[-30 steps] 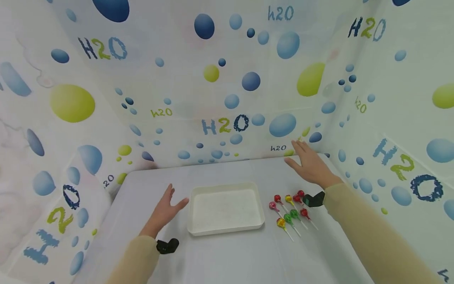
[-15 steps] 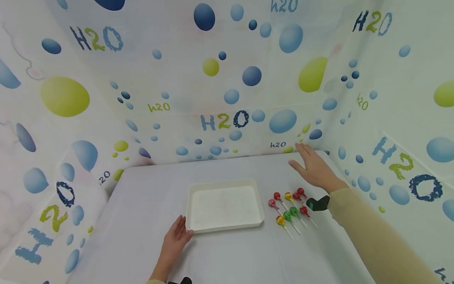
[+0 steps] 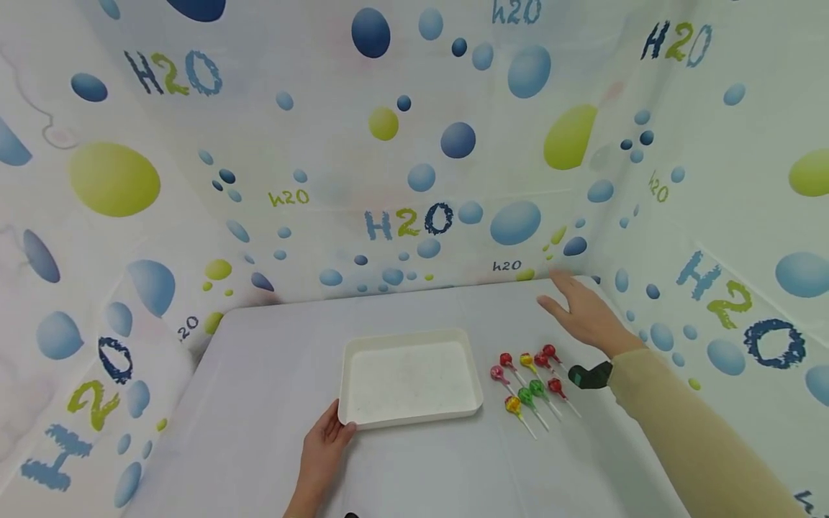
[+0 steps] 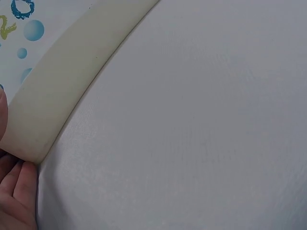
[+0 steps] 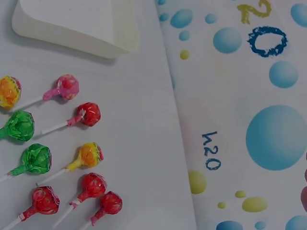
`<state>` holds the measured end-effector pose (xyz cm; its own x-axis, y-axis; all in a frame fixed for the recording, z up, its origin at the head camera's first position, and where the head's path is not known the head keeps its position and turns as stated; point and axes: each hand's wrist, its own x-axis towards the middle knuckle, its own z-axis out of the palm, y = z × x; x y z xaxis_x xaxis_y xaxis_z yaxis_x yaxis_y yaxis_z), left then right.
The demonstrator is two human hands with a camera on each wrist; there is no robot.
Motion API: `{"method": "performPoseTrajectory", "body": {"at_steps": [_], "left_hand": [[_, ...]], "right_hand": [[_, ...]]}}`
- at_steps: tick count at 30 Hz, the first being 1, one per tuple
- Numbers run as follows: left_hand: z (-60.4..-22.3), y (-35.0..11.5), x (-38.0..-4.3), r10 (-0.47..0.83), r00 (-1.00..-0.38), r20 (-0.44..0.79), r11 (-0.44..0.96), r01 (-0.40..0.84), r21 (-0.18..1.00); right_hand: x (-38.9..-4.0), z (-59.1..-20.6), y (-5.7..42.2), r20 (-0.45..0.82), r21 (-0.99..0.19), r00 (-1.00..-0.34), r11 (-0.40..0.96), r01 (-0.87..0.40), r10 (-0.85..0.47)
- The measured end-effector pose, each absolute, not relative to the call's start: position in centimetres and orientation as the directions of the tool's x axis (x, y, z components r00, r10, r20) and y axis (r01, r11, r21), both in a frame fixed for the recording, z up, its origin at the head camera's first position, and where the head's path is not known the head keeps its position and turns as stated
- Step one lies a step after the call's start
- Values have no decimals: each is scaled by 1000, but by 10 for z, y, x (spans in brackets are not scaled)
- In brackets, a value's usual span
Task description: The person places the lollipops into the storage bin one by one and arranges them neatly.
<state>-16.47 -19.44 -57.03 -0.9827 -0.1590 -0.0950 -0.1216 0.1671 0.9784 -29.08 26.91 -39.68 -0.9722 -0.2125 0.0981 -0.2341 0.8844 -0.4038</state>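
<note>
A white rectangular tray (image 3: pixel 411 378) lies on the table. My left hand (image 3: pixel 325 444) holds it at the near left corner. In the left wrist view the fingers (image 4: pixel 21 189) lie at the lower edge of the tray's outer wall (image 4: pixel 72 76), and the thumb shows only partly at the picture's edge. To the tray's right lie several wrapped lollipops: red ones (image 3: pixel 555 386), green ones (image 3: pixel 537 389), yellow ones (image 3: pixel 513 405) and a pink one (image 3: pixel 497 373). My right hand (image 3: pixel 586 316) hovers beyond them, fingers extended and holding nothing.
A white cloth covers the table (image 3: pixel 278 374). Patterned sheets with bubbles and H2O lettering (image 3: pixel 409 221) rise behind it and at both sides. In the right wrist view, the lollipop sticks point away from the table's far edge (image 5: pixel 180 124).
My left hand has come toward the near left corner of the tray and taken hold of it. The right hand has shifted slightly right and down in the picture. The lollipops stay put.
</note>
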Motion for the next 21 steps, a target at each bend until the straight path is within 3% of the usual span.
{"method": "performPoseTrajectory", "body": {"at_steps": [7,14,21], "left_hand": [[-570,-192,-166,-204,-972,-112,209,-155,965],[-573,-189,-168,-215,-969,-124,195,-167,966],[-571,-190,-166,-227,-967,-115,184,-159,970]], "right_hand": [[-289,-396,279,96,-438,-975,871,-223,-201],[-290,-401,300,87,-638,-985,751,-168,-146],[-293,-416,318,-15,-701,-993,710,-71,-115]]}}
